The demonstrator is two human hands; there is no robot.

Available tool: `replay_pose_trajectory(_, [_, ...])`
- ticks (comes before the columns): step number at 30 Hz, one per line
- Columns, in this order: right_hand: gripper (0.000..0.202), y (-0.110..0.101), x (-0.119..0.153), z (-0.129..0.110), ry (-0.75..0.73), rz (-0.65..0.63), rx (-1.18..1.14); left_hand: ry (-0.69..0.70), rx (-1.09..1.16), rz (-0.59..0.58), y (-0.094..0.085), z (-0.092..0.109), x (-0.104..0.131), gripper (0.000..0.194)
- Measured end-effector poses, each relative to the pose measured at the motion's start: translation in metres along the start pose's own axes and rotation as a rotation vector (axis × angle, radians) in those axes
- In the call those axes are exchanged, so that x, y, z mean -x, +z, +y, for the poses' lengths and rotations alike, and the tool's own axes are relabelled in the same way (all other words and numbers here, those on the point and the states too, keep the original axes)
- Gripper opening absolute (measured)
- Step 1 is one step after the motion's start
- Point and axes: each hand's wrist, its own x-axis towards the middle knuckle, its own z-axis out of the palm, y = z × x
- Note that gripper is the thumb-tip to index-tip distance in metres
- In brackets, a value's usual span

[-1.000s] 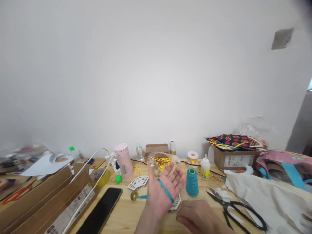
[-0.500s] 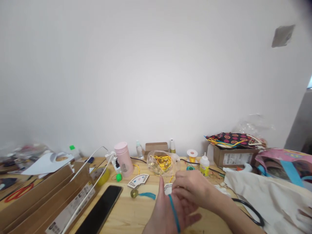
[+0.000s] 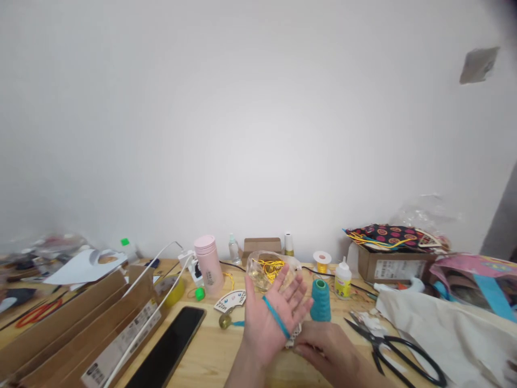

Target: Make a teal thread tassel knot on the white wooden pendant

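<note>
My left hand [image 3: 269,323] is raised palm up with its fingers spread. A band of teal thread [image 3: 277,317] runs round its palm. Beside its lower right edge, my right hand [image 3: 325,350] has its fingers curled and pressed together; what they pinch is hidden. A teal thread spool [image 3: 321,300] stands just behind my right hand. Part of a white patterned piece [image 3: 294,335] shows between the hands. Left of my left hand lie a fan-shaped piece [image 3: 229,302] and a brass bell [image 3: 225,321] with a teal tassel, partly covered.
Black scissors [image 3: 383,342] and a cream cloth [image 3: 440,328] lie at the right. Behind are a glue bottle [image 3: 343,279], a bag of yellow cord [image 3: 269,268] and a pink cup [image 3: 209,264]. A phone [image 3: 169,345] and long cardboard box [image 3: 60,345] lie left.
My right hand has moved down from above my left hand to its lower right side. My left hand has risen and its fingers show spread. The teal spool and scissors are now uncovered.
</note>
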Motion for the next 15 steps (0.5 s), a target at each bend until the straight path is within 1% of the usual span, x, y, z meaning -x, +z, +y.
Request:
replay_pose_trajectory(2, [0.022, -0.005, 0.004, -0.006, -0.014, -0.005, 0.171, 0.064, -0.016, 0.058, -0.017, 0.006, -0.006, 0.071])
replay_pose_trajectory(4, [0.02, -0.012, 0.005, -0.013, -0.02, -0.039, 0.307, 0.086, -0.023, 0.083, -0.034, 0.007, -0.01, 0.069])
replay_pose_trajectory(6, [0.021, -0.019, 0.002, -0.019, -0.028, -0.081, 0.37, 0.077, -0.019, 0.093, -0.047, 0.004, -0.011, 0.067])
replay_pose_trajectory(7, [0.021, -0.022, -0.001, -0.022, -0.038, -0.099, 0.385, 0.071, -0.016, 0.103, -0.05, 0.002, -0.011, 0.065])
replay_pose_trajectory(8, [0.02, -0.026, -0.004, -0.024, -0.044, -0.112, 0.394, 0.06, -0.014, 0.115, -0.052, -0.001, -0.011, 0.063])
replay_pose_trajectory(10, [0.018, -0.032, -0.011, -0.026, -0.045, -0.123, 0.408, 0.015, -0.01, 0.141, -0.049, -0.009, -0.009, 0.06])
replay_pose_trajectory(12, [0.017, -0.039, -0.019, -0.025, -0.044, -0.115, 0.409, -0.042, -0.003, 0.152, -0.041, -0.018, -0.006, 0.058])
replay_pose_trajectory(15, [0.014, -0.048, -0.033, -0.018, -0.037, -0.084, 0.31, -0.13, -0.023, 0.154, -0.03, -0.033, 0.001, 0.059])
